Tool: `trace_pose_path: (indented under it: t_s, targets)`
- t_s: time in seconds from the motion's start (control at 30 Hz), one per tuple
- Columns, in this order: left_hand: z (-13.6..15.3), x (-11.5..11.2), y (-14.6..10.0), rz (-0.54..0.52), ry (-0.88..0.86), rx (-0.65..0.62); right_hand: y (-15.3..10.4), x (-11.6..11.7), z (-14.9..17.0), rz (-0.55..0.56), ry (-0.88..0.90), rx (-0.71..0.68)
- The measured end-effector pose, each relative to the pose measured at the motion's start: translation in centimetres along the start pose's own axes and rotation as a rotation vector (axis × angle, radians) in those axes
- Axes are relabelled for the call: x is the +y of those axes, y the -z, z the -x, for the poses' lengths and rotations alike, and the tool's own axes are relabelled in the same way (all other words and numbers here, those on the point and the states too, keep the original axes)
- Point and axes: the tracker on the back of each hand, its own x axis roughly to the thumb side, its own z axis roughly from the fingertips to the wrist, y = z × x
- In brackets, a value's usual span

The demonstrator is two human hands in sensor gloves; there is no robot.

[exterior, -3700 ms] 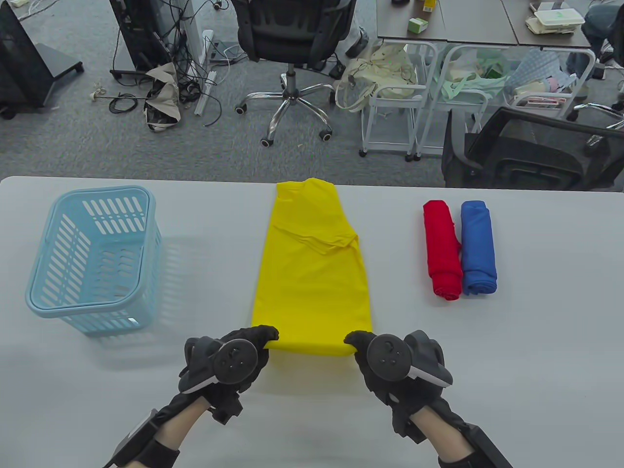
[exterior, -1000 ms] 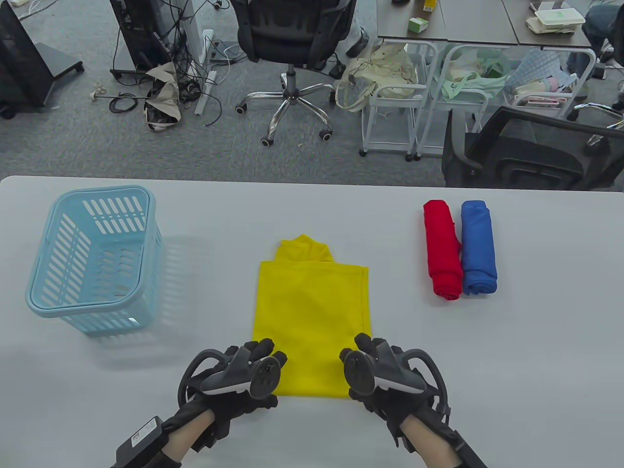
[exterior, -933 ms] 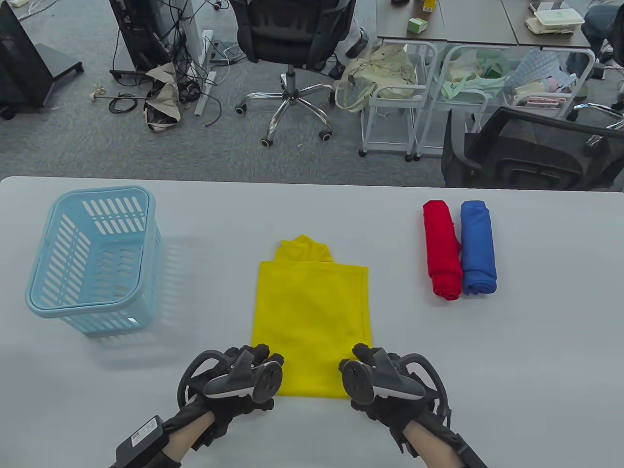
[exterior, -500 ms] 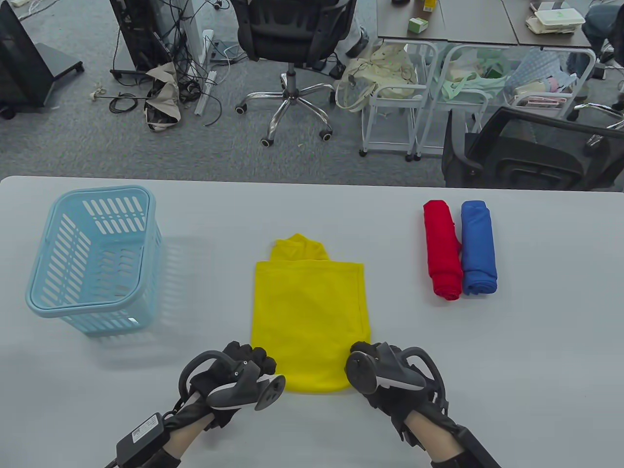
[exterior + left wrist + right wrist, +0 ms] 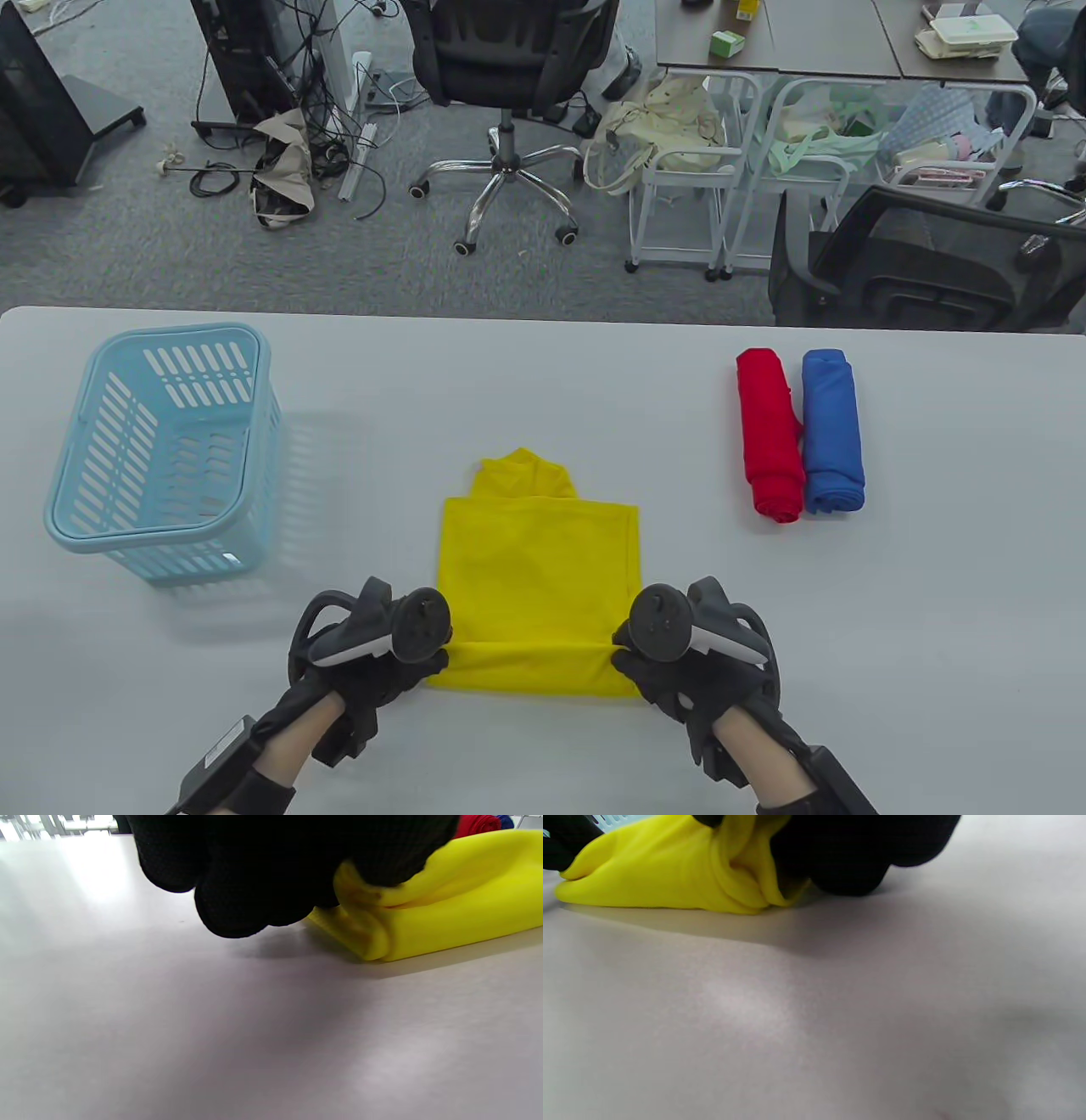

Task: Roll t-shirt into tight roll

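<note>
The folded yellow t-shirt lies flat on the grey table, its near edge turned over into a short roll. My left hand grips the roll's left end; in the left wrist view my fingers curl over the yellow fold. My right hand grips the roll's right end; in the right wrist view my fingers pinch the bunched yellow cloth. The shirt's collar end sticks out at the far side.
A light blue plastic basket stands on the table at the left. A red roll and a blue roll lie side by side at the right. Office chairs and carts stand beyond the table's far edge.
The long shirt was folded in half toward me. Since then both hands took its near edge and turned it over into a first roll; the shirt slid a little nearer.
</note>
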Motion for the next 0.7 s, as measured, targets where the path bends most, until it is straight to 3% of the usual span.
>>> trace_pose_path:
  t_s: [0.07,0.17,0.23,0.33,0.37,0.4,0.47,0.53,0.63,0.67,0.7]
  targets:
    - [-1.0,1.1,-0.8,-0.154,0.189,0.019,0.1,-0.1,-0.1,-0.011,0.011,0.007]
    - [-2.5,2.3,-2.0,-0.306,0.187,-0.022,0.0,0.0,-0.1,-0.004,0.003,0.006]
    - [-3.4,1.9,-2.1,-0.277,0.093,-0.109,0.0,0.0,0.0,-0.005,0.010,0.008]
    - [-4.5,-0.3,-1.0,-0.077,0.075,-0.177,-0.2,-0.1,0.0,0.009,0.013,0.025]
    - [-4.7,-1.1,-0.6,-0.016,0.136,-0.167,-0.5,-0.3,0.0,0.047,-0.008,0.099]
    - [-4.8,-1.3,-0.6,-0.037,0.187,-0.156,-1.3,-0.6,-0.4,0.152,-0.105,0.254]
    - [-5.0,-1.1,-0.5,-0.072,0.208,-0.167,-2.3,-1.7,-0.9,0.273,-0.324,0.311]
    - [-5.1,-1.2,-0.6,-0.059,0.178,-0.161,-3.3,-2.6,-1.8,0.327,-0.316,0.214]
    - [-5.0,-1.3,-0.5,-0.065,0.194,-0.162,-2.9,-1.8,-2.8,0.183,-0.085,-0.122]
    - [-4.9,-1.4,-0.5,-0.063,0.185,-0.161,-2.2,-0.7,-3.4,0.123,-0.089,-0.156]
    - [-4.9,-1.4,-0.5,-0.064,0.186,-0.161,-1.5,0.6,-3.7,0.077,-0.196,-0.087]
